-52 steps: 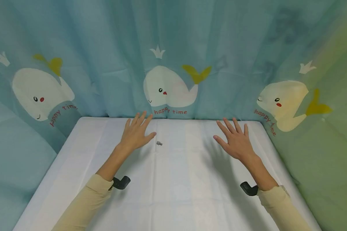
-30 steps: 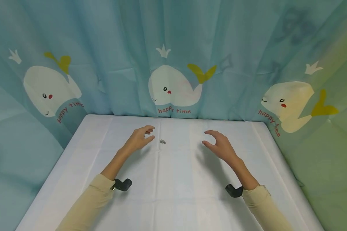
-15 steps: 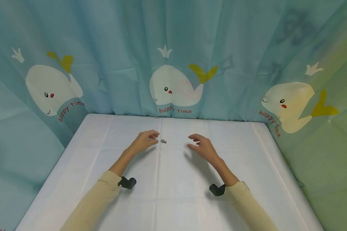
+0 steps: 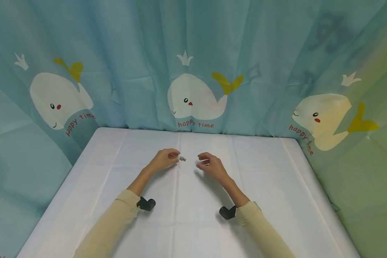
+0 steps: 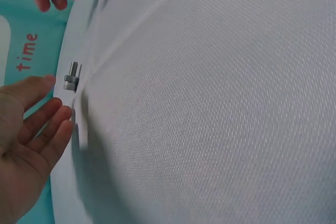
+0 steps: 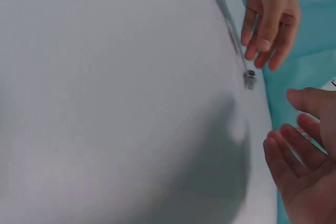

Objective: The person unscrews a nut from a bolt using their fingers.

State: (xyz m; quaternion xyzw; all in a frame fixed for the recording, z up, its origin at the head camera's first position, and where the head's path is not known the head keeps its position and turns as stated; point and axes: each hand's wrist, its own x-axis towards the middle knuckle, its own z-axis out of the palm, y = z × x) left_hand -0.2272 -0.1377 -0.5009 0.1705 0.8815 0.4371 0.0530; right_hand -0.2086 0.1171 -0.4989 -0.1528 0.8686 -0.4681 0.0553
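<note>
A small silvery metal bolt (image 4: 182, 158), which seems to carry a nut, lies on the white-covered table (image 4: 193, 200). My left hand (image 4: 163, 159) is just to its left, thumb and fingers bent loosely with a gap between them. In the left wrist view the fingertips are close to the bolt (image 5: 71, 80); whether they touch it I cannot tell. Right of the bolt, a short way off, my right hand (image 4: 213, 167) hovers with thumb and fingers apart and nothing between them. The right wrist view shows the bolt (image 6: 250, 79) between the two hands.
A blue-green curtain (image 4: 142, 100) with printed whales hangs along the table's far edge and both sides. Black wrist mounts (image 4: 147, 204) sit at the sleeve cuffs. Creases run through the white cloth.
Both hands have come in from wide-spread fingers to loosely bent ones, the right moving left and the left moving right towards the bolt. The bolt stays on the table; the view shifted slightly.
</note>
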